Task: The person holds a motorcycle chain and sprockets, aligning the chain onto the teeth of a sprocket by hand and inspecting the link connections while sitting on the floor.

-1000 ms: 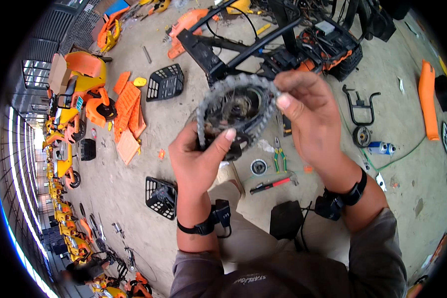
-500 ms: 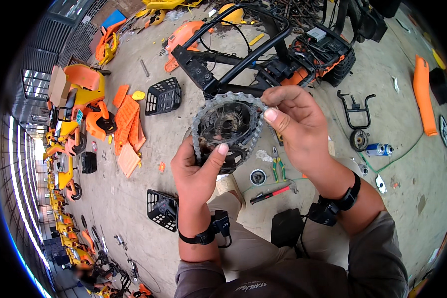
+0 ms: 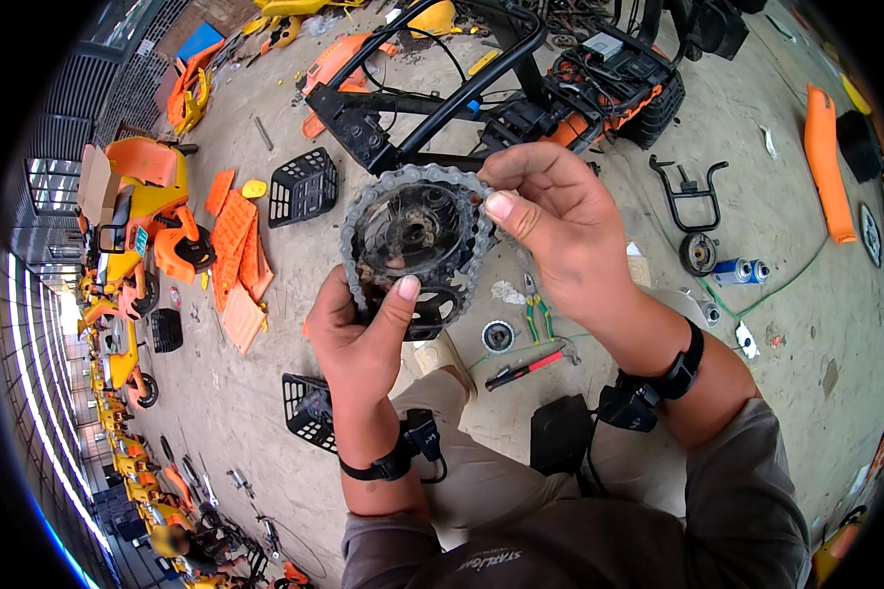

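Above the floor [image 3: 246, 393], both hands [image 3: 359, 339] [image 3: 565, 231] grip the sprocket [image 3: 403, 218], less tilted than earlier.

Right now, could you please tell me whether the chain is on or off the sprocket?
On: the chain curves around the sprocket, pinched by the right hand at one edge. I cannot tell whether every link engages.

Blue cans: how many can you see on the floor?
2: left can beside the round black part, right can next to it, both to the right of the right hand. Others may be hidden.
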### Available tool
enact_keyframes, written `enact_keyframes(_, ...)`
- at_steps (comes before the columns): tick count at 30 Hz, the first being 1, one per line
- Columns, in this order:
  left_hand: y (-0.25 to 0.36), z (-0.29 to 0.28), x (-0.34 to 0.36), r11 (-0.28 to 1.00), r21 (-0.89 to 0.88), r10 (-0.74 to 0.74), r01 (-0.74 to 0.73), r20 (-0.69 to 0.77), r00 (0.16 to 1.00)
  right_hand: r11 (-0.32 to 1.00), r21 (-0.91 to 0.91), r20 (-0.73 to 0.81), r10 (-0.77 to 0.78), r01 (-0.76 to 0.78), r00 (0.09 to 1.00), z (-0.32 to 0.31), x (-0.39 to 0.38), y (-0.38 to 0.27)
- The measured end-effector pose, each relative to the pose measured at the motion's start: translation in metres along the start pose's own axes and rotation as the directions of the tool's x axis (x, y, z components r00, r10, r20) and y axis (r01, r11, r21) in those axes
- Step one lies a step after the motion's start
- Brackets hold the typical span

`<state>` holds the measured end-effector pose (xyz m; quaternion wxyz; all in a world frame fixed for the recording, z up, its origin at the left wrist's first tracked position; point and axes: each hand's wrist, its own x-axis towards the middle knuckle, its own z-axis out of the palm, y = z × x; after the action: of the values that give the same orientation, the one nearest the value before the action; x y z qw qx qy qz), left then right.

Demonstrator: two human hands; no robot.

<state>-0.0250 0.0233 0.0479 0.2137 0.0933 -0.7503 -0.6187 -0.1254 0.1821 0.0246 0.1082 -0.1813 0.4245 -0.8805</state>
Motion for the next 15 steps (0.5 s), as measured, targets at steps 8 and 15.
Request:
enact_keyframes(8,-0.0016,-0.0016,0.0003,1.000,-0.020,-0.002,0.002,0.022,1.000,1.000,-0.013,0.026,0.028,-0.028,0.999,-0.0047,-0.0004,0.0027)
enact_keyframes(15,-0.0013,-0.0021,0.0012,1.000,-0.011,-0.026,0.026,0.005,1.000,1.000,0.010,0.006,-0.009,0.009,1.000,-0.0016,0.0000,0.0031)
